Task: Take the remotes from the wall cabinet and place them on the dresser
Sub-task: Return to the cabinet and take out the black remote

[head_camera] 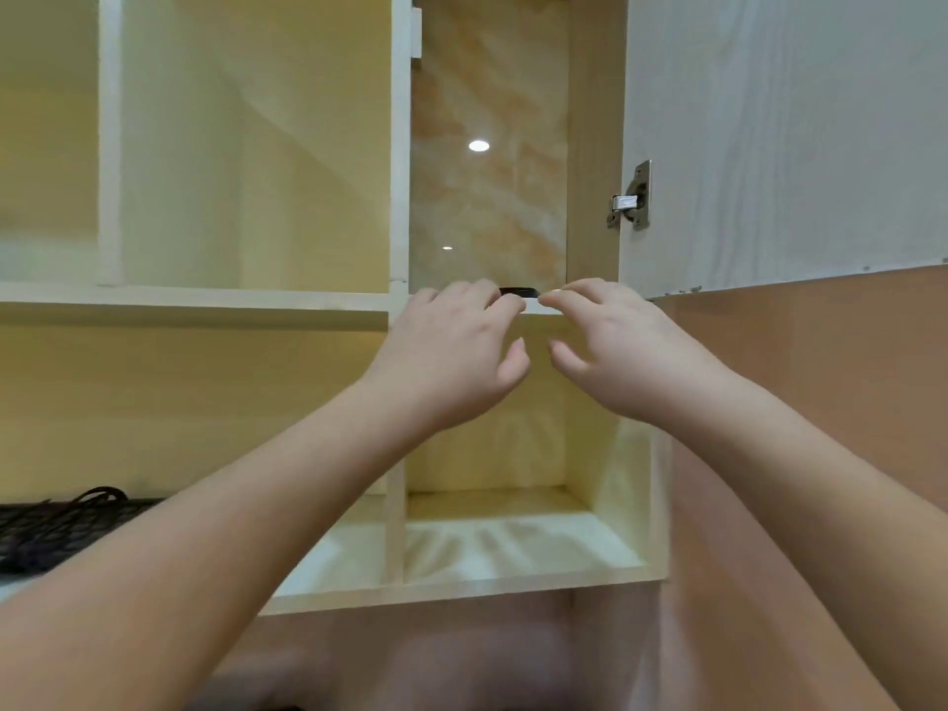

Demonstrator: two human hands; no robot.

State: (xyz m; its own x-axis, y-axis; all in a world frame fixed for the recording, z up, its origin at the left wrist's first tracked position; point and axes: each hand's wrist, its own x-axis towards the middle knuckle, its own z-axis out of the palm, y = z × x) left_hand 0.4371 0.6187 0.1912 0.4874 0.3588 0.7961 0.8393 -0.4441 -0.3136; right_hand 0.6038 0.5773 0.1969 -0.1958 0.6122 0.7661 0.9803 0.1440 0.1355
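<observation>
hands: left hand (456,351) and right hand (610,346) raised at the shelf edge
remote (518,292): dark, between their fingertips
cabinet door (785,136): open

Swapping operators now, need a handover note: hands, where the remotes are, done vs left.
Left hand: raised at the front edge of the shelf, fingers curled over it beside a dark remote; no clear grip visible.
Right hand: same height, fingertips at the remote's other end, thumb hanging free; holds nothing visible.
Remote: only a thin dark sliver shows between the hands, lying on the shelf in the right compartment. Cabinet door is open. Any other remotes are not visible.
Done: door open, hands at the remote.
Left: grasp it, lift it out, carry it to the dresser, which is out of view.
</observation>
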